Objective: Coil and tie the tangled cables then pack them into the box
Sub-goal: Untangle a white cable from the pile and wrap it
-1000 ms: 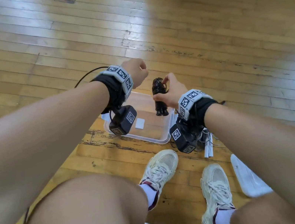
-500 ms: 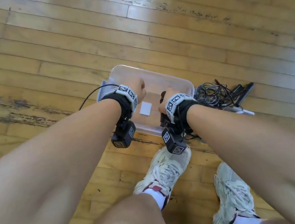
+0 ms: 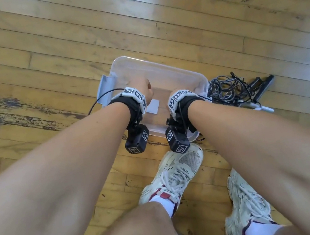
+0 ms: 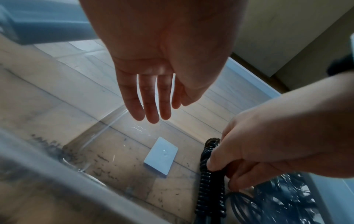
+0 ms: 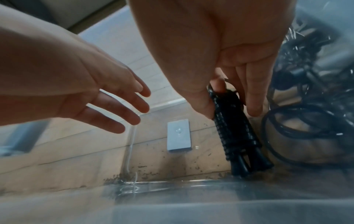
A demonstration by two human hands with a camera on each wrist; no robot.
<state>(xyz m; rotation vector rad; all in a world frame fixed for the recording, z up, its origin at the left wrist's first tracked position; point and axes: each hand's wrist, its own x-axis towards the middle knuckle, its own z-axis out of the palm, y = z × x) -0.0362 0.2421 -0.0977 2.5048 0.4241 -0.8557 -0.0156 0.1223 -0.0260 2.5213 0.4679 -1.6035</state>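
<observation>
A clear plastic box (image 3: 162, 69) stands on the wooden floor in front of my feet. Both hands are down inside it. My right hand (image 5: 229, 106) pinches the top of a tightly coiled black cable bundle (image 5: 235, 133), whose plug ends touch the box bottom near the front wall (image 5: 191, 197). The bundle (image 4: 210, 181) also shows in the left wrist view under my right hand (image 4: 258, 144). My left hand (image 4: 153, 106) hovers over the box bottom, fingers straight, holding nothing. In the head view the wristbands hide most of my left hand (image 3: 146, 89) and right hand (image 3: 172, 92).
A heap of tangled black cables (image 3: 229, 88) lies on the floor against the box's right side, visible through the wall (image 5: 306, 106). A white label (image 3: 153, 106) sits on the box bottom. My shoes (image 3: 179, 172) stand just in front of the box.
Both hands have dropped from above the box down into it, the right one carrying the coiled bundle. The head view has tilted down and nearer.
</observation>
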